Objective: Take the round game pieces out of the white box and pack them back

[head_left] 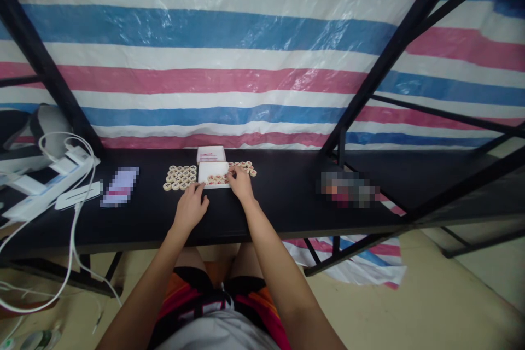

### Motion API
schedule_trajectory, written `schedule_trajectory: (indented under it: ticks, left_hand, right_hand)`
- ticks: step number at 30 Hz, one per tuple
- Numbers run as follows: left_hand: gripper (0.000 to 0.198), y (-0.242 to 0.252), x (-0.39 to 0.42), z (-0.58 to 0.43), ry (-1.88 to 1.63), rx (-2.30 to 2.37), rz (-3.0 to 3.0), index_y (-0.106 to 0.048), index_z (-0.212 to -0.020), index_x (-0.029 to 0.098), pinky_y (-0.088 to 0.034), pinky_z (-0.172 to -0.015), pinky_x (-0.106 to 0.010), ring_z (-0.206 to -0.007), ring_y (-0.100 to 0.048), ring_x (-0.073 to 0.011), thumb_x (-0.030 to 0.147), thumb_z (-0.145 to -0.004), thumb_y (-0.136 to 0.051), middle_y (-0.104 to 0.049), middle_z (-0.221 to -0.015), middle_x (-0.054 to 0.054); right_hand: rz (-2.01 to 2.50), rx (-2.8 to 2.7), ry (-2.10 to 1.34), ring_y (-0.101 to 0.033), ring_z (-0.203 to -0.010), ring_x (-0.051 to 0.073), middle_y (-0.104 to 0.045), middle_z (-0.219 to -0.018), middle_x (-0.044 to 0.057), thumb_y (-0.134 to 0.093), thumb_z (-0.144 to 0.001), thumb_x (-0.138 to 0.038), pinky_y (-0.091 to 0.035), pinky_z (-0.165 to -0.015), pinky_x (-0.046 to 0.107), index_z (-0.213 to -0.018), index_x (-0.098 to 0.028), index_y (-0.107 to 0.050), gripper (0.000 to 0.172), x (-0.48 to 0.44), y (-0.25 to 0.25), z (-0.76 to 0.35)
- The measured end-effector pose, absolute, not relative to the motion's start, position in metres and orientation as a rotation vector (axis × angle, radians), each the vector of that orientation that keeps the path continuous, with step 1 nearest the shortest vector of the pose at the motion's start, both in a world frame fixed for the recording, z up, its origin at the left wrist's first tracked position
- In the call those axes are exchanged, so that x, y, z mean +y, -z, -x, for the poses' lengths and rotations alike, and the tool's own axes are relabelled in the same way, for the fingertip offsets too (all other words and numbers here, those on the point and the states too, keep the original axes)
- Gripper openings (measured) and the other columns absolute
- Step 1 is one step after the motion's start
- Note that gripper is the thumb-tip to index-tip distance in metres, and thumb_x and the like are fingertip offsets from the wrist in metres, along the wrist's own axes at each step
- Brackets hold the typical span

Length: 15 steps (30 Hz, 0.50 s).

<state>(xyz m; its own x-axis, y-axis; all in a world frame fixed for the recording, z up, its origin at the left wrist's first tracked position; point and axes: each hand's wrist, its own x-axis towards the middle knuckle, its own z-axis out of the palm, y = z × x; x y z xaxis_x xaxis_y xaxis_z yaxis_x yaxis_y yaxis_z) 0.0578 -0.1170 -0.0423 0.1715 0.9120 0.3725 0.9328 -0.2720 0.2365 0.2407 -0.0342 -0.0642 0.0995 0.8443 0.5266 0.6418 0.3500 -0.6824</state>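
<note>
On the black bench (287, 191): left hand (191, 206) and right hand (241, 181) at the white box (210, 168)

Bench top: smooth, dark, flat. Behind it, striped plastic sheet (229, 60), red/white/blue, creased and glossy, backing a straight-barred black frame (371, 82). Discs are squat, round, cream, marked on top.

Pose: forearms angle inward to the box, hands apart from each other. Left is palm down, fingers loosely bent, thumb spread away, fingertips by the box's front left corner and the nearest dark-marked discs (180, 176); can't tell if it touches either. Right arches over the box's right end, thumb and fingers bent down at the red-marked discs (216, 179); can't tell if it pinches one.

Containers: box is shallow, rectangular, with the red-marked discs in its front part. More red discs (249, 166) on the bench, right of the box. Dark-marked ones sit in close rows left of it. White lid-like tray (211, 154), red print on it, just behind the box. Far left: white power strip (53, 188) with looped cables (74, 229).
</note>
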Motion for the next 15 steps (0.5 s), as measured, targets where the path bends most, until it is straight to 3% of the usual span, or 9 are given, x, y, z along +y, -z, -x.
schedule_trajectory:
  ticks: [15]
  left_hand:
    - [0.042, 0.0459, -0.1149, -0.0574, 0.699, -1.829, 2.374, -0.052, -0.126, 0.013, -0.045, -0.096, -0.036, -0.114, -0.053, -0.0257, 0.024, -0.087, -0.045, -0.054, -0.128, -0.013]
  right_hand:
    - [1.366, -1.617, -0.27, -0.056, -0.084, 0.022, -0.062, -0.087, 0.006, -0.048, -0.077, -0.019, -0.043, -0.083, 0.035, -0.082, -0.019, -0.061, 0.014, -0.0335, 0.0643, -0.2418]
